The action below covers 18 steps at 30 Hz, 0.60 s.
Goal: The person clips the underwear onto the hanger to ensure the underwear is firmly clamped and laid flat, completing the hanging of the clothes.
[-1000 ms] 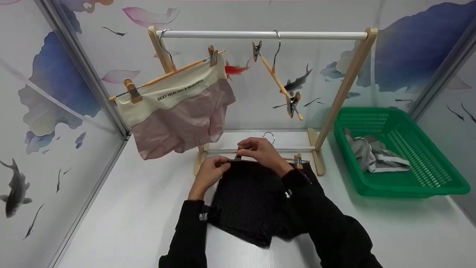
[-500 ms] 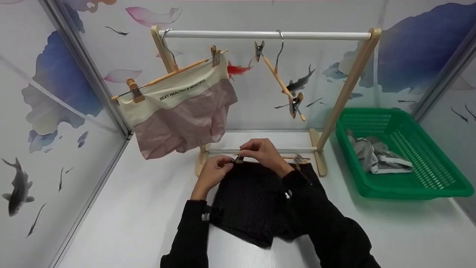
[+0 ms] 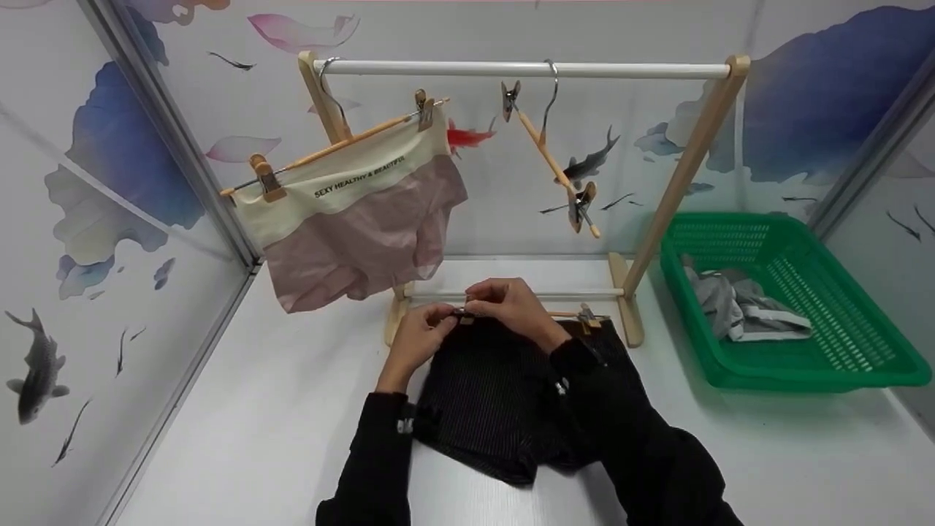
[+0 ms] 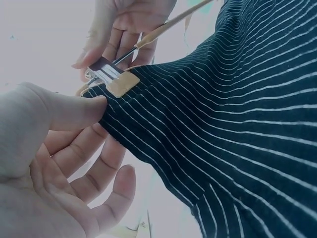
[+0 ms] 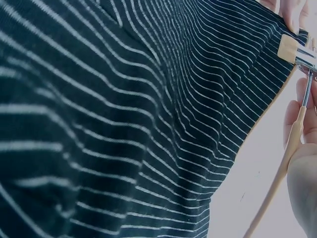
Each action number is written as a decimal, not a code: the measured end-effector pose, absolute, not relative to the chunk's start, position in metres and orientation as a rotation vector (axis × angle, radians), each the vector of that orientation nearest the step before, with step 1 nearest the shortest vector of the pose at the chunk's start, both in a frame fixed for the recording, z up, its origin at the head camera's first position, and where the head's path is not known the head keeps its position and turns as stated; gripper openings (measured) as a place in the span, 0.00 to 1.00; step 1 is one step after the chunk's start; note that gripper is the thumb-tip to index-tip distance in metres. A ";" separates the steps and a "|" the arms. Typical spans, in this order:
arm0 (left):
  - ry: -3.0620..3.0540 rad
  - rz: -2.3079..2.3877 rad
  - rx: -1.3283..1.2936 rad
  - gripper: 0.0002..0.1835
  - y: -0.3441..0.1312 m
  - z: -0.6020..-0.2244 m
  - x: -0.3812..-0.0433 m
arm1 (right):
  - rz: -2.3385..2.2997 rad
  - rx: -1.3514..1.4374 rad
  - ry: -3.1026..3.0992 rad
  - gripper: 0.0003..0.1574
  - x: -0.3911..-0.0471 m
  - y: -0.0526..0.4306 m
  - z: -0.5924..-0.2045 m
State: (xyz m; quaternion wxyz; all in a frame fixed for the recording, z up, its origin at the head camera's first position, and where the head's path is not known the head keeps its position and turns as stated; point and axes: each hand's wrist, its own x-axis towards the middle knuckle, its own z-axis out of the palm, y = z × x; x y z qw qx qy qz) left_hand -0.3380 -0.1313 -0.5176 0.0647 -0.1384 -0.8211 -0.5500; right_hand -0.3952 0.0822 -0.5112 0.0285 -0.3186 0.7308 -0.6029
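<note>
Black shorts with thin white stripes (image 3: 475, 387) lie on the white table, waistband toward the rack. My left hand (image 3: 418, 340) pinches the left corner of the waistband, thumb on top in the left wrist view. Just beside it, a hanger clip (image 4: 124, 85) with wooden tips and a metal spring sits over the waistband edge. My right hand (image 3: 515, 310) pinches this clip from the far side, its thumb at the handle end. The wooden hanger bar (image 4: 163, 29) runs along the waistband to a second clip (image 3: 588, 319) at the right corner. My hands hide part of the bar.
Behind stands a rack with a white rail (image 3: 453, 69). Pink-and-cream underpants (image 3: 358, 234) hang clipped at its left; a bare clip hanger (image 3: 540, 150) hangs right of them. A green basket (image 3: 818, 372) at right contains a grey and white garment (image 3: 745, 310).
The clip at my right fingers has tipped from upright to flatter over the waistband, and my right hand has lowered slightly. The second clip also lies flatter. My left hand keeps its pinch.
</note>
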 end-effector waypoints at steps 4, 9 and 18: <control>-2.479 -1.658 -0.423 0.09 -0.132 -0.517 -0.337 | -1.829 -0.987 2.288 0.15 -0.394 0.082 -0.513; -2.498 -1.643 -0.414 0.09 -0.133 -0.519 -0.338 | -1.776 -0.959 2.360 0.17 -0.392 0.081 -0.514; -2.503 -1.689 -0.427 0.11 -0.135 -0.521 -0.337 | -1.757 -0.894 2.383 0.20 -0.389 0.079 -0.513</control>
